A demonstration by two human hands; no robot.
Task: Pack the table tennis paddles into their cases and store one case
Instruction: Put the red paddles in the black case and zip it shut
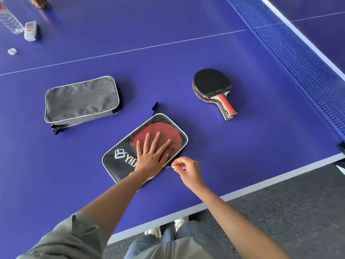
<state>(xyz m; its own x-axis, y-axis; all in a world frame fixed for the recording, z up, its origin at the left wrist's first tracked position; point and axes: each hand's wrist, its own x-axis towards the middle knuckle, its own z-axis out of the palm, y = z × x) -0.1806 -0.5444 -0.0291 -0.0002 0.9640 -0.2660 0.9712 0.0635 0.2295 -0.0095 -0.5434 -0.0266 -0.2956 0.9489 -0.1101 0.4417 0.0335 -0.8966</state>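
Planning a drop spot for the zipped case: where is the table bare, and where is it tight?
Bare: the table between the white centre line and the net; also between the grey case and the stacked paddles. Crowded: the near edge, where the left hand presses the black case and the right hand pinches its zipper pull.

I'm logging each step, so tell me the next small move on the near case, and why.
Probably draw the zipper pull along the case edge. The right hand pinches the pull, the left hand presses flat on the clear window over a red paddle inside, so the case looks loaded and steadied.
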